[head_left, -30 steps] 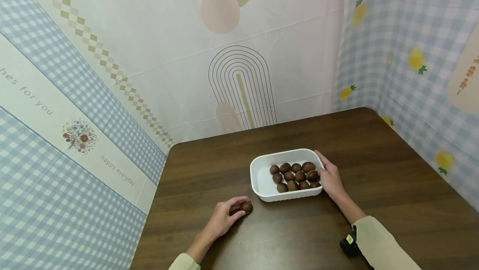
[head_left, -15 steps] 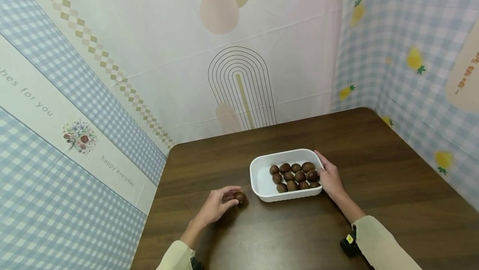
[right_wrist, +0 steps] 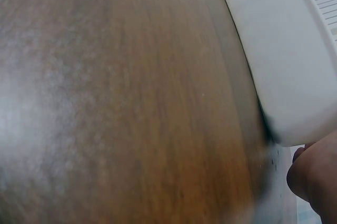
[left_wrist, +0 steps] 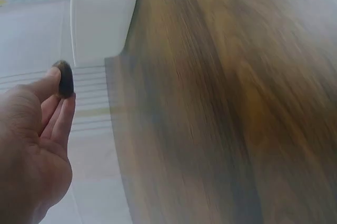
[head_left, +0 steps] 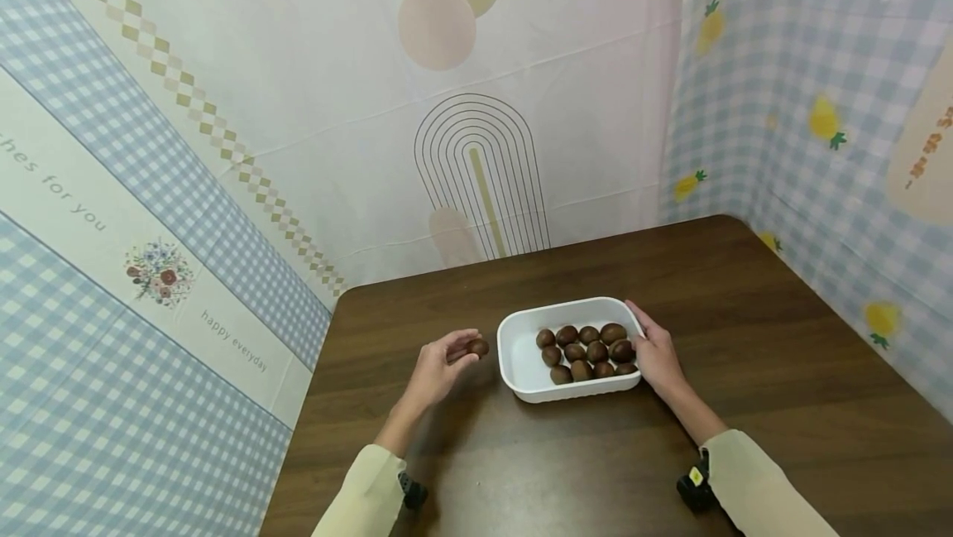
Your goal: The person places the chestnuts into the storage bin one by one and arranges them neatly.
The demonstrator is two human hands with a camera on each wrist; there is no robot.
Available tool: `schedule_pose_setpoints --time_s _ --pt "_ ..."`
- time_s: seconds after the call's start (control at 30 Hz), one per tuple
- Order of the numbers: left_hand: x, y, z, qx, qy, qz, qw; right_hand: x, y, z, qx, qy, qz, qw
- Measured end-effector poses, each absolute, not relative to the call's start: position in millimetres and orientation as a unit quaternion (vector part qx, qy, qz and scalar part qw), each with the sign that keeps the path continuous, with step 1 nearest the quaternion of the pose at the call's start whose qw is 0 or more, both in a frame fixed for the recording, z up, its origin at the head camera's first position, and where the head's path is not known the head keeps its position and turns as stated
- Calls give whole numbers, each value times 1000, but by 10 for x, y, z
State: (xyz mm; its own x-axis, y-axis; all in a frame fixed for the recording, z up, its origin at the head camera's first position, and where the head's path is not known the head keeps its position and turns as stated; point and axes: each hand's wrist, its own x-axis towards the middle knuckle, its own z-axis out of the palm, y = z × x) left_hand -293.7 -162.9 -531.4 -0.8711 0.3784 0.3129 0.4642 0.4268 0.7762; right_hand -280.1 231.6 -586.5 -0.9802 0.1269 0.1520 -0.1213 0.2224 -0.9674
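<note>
My left hand (head_left: 435, 367) pinches a small, rounded brown chestnut-like nut (head_left: 479, 347) between thumb and fingers, just left of the white dish. In the left wrist view the nut (left_wrist: 65, 79) looks dark and oval, close to the dish's corner. The white rectangular dish (head_left: 524, 357) stands on the table, with several similar brown nuts (head_left: 597, 352) in rows across its middle and right part. My right hand (head_left: 657, 359) grips the dish's right end, thumb by the rim. Only part of that hand (right_wrist: 318, 176) shows in the right wrist view, beside the dish wall (right_wrist: 284, 66).
The dark wooden table (head_left: 566, 471) ends at a back edge against a printed cloth (head_left: 357, 189). Checked cloth (head_left: 819, 214) hangs on the right side. A black device (head_left: 696, 483) is strapped at the right wrist.
My left hand has carried the nut away from the near side, moving back across the table to beside the dish's left end. The right hand and the dish have stayed put.
</note>
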Motion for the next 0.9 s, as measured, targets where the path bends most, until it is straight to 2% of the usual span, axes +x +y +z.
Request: schedule_pose_setpoints --time_s 0.17,0.43,0.9 --pt "-2965 -1435 -5342 -238 -837 -487 77 -2798 2313 -5863 -7 -777 623 92" --pt "-2921 -1143 -5374 -211 -836 -498 93 -2792 2296 -5841 -7 -776 624 93" --pt "-2861 -764 -5390 -205 -892 -365 173 -2786 2295 -5825 0 -770 630 96"
